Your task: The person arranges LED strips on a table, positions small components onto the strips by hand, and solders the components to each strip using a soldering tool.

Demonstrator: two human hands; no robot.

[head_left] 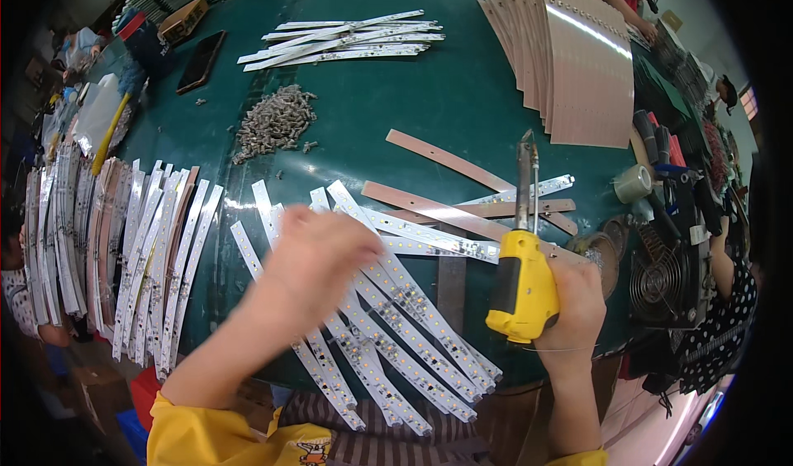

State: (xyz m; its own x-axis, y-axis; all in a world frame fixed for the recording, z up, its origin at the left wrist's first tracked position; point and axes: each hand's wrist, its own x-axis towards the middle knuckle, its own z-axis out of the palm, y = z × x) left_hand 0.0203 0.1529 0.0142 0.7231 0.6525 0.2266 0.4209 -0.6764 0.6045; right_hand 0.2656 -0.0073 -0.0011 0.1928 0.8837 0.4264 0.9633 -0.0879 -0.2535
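Note:
My right hand (576,305) is wrapped round the handle of a yellow and black soldering gun (522,288), its metal tip pointing up and away from me. My left hand (318,251) is smeared by motion above a fan of white LED circuit strips (405,297); whether it pinches anything is hidden. The strips show rows of small yellow LEDs and tiny components, and their near ends reach past the table edge. Just beyond the hands, bare copper-coloured strips (438,208) cross over more LED strips.
A heap of small metal parts (277,121) lies mid-table, with white strips (347,40) behind it. Copper-coloured panels (591,69) stack at far right. Bundled strips (149,259) line the left, near a phone (201,62). A fan (661,280) and a tape roll (633,183) stand right.

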